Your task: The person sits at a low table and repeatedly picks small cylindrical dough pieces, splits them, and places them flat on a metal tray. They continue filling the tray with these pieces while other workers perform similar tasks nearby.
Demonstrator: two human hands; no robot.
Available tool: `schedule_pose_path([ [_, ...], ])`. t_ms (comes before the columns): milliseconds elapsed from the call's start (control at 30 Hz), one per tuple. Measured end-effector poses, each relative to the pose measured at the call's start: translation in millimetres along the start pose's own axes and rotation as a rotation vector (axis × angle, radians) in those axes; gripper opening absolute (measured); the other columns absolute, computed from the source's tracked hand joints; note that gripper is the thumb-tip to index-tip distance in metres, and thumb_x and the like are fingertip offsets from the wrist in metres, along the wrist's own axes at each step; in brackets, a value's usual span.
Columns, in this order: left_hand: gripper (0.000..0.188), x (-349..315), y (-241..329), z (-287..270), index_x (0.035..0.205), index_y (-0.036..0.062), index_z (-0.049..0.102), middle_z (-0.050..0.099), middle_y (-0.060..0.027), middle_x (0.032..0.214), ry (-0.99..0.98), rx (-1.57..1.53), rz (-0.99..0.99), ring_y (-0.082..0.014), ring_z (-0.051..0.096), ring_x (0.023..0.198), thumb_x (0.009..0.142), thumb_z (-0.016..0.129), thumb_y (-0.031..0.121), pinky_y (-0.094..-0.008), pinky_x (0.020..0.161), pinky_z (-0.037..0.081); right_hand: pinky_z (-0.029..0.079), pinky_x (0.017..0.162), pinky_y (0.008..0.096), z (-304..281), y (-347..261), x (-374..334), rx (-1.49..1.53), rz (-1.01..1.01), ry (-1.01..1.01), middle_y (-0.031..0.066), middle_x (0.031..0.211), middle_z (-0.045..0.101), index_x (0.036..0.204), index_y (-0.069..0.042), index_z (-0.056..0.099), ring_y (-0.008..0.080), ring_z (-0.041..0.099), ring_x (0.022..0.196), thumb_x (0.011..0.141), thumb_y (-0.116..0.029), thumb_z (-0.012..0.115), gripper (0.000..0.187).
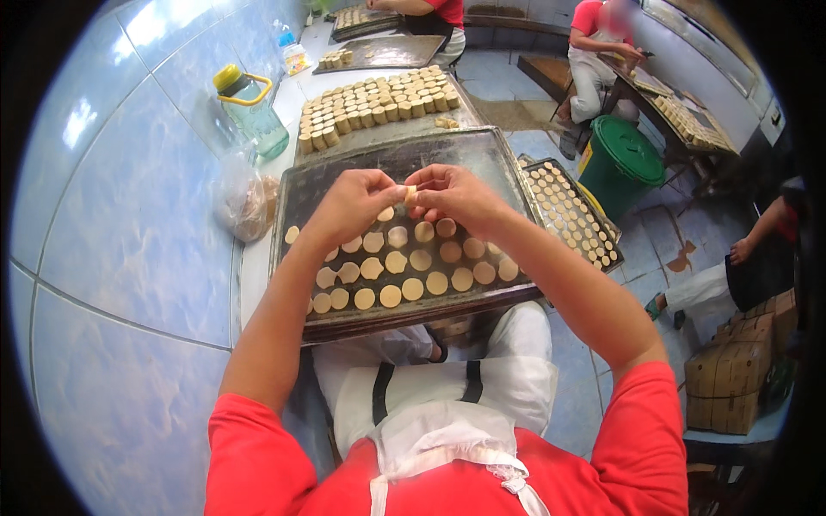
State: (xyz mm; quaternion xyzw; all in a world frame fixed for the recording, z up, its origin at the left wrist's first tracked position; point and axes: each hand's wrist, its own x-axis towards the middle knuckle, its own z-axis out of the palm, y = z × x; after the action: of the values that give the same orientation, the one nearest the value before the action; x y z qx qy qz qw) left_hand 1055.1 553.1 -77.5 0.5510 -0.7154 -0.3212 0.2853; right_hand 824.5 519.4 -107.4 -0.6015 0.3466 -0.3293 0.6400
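Centrally, seen from above, two bare hands meet over a dark tray [492, 165]. The left hand [353, 205] and the right hand [459, 199] pinch one small pale piece [410, 196] between their fingertips, both grips narrow and closed on it. It is raised over the tray's middle, its shape partly hidden by the fingers. Nearer the person, flat pale discs [413, 289] lie on the tray in loose rows, some with uneven edges. Beyond the tray stand close-packed, stubby rolls [379, 114]; a bottle [258, 116] stands at the far left. For good work, light, even pressure from both hands would probably suit, since the piece looks soft and might crease or tear. Lifting both hands clear of the discs also seems wise.
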Motion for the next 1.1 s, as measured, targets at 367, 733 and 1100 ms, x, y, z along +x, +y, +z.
schedule_pose_path([
  [367, 0.032, 12, 14, 11, 0.098, -0.0020, 0.078, 0.072, -0.0075, 0.079, -0.051, 0.161, -0.055, -0.0152, 0.065, 0.076, 0.095, 0.077, 0.030, -0.0344, 0.073, 0.053, 0.045, 0.053, 0.0196, -21, -8, -16, -0.070, 0.150, 0.113, 0.0107, 0.091, 0.078, 0.112, -0.003, 0.062, 0.0076, 0.068, 0.070, 0.098, -0.020, 0.077, 0.026],
  [733, 0.029, 30, 20, 31, 0.102, 0.0012, 0.077, 0.064, 0.0027, 0.079, -0.106, 0.058, 0.039, -0.0092, 0.055, 0.071, 0.100, 0.074, 0.030, -0.0288, 0.065, 0.047, 0.042, 0.051, 0.0215, -41, -7, -30, -0.096, 0.101, 0.168, 0.0108, 0.093, 0.079, 0.103, -0.002, 0.069, 0.0091, 0.065, 0.068, 0.092, -0.024, 0.081, 0.027],
  [1100, 0.027, 37, 44, 45, 0.099, 0.0004, 0.077, 0.062, 0.0018, 0.075, -0.133, 0.099, 0.055, -0.0067, 0.054, 0.070, 0.101, 0.072, 0.027, -0.0267, 0.064, 0.045, 0.050, 0.061, 0.0247, -61, -14, -45, -0.138, 0.103, 0.167, 0.0088, 0.088, 0.076, 0.106, 0.001, 0.074, 0.0103, 0.063, 0.071, 0.097, -0.023, 0.075, 0.025],
])
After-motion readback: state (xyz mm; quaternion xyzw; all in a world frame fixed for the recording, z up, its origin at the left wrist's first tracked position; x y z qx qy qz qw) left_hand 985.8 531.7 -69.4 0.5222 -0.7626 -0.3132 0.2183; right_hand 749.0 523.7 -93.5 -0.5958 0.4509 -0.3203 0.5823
